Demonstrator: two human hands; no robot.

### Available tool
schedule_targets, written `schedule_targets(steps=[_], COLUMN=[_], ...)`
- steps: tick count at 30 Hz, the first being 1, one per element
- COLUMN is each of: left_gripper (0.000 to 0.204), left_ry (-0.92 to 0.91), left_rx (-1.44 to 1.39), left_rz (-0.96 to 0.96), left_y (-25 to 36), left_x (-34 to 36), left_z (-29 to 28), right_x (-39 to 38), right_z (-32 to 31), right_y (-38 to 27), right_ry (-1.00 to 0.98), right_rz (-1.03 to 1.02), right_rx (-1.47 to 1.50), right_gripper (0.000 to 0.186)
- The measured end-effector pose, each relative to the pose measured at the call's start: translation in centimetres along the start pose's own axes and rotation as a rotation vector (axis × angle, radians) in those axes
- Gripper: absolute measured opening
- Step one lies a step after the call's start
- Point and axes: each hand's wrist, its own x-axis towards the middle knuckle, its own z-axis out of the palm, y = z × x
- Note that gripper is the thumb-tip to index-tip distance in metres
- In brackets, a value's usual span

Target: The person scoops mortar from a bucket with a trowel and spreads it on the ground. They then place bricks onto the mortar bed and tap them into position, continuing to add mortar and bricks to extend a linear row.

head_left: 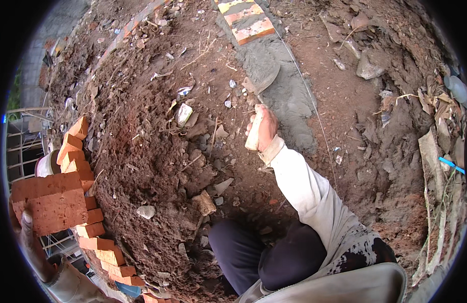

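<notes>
My right hand (265, 129) is closed around the pale handle of a trowel (268, 77), whose grey-smeared blade rests on the wet mortar strip (297, 113). Out at the far left, my left hand (29, 235) grips a red brick (54, 204), its thumb on the brick's near face. Beyond the trowel, several laid bricks (253, 31) sit across the mortar in a row, with grey mortar between them. A thin string line (311, 93) runs along the right side of the strip.
Stacked orange bricks (92, 230) line the left side, beside a light-coloured bucket (44, 164). Rough soil carries stones, twigs and litter, including a pale stone (146, 211). A rocky bank with a larger stone (369, 67) rises at right. My bent knees (289, 252) are below.
</notes>
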Motion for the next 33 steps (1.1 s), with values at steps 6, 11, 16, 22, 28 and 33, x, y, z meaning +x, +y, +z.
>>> schedule_targets(steps=[6, 11, 16, 22, 28, 33], left_gripper=[0.068, 0.062, 0.05, 0.054, 0.063, 0.05], left_ry=[-0.11, -0.118, -0.238, -0.255, 0.004, 0.066], left_rx=[-0.126, -0.284, -0.333, -0.715, -0.915, -1.283], left_rz=[0.038, 0.005, -0.056, -0.164, -0.679, -1.06], left_y=[3.5, 8.7, 12.5, 12.5, 11.4, 14.7], left_x=[4.3, 5.4, 7.7, 11.5, 8.0, 5.2], left_z=[8.0, 14.3, 21.2, 33.6, 47.2, 55.0], right_x=[-2.1, -4.6, -7.1, -4.7, -5.4, -8.6], right_z=[-2.0, -3.1, -5.0, -6.3, -7.9, -8.4], right_y=[-0.1, -0.3, -2.2, -15.4, -16.3, -19.5], right_ry=[0.029, 0.022, -0.033, -0.192, -0.338, -0.337], right_rz=[0.056, 0.103, 0.154, -0.485, -0.315, -0.374], right_rx=[0.007, 0.07, 0.006, -1.236, -1.982, -1.706], right_gripper=[0.025, 0.023, 0.031, 0.029, 0.031, 0.028])
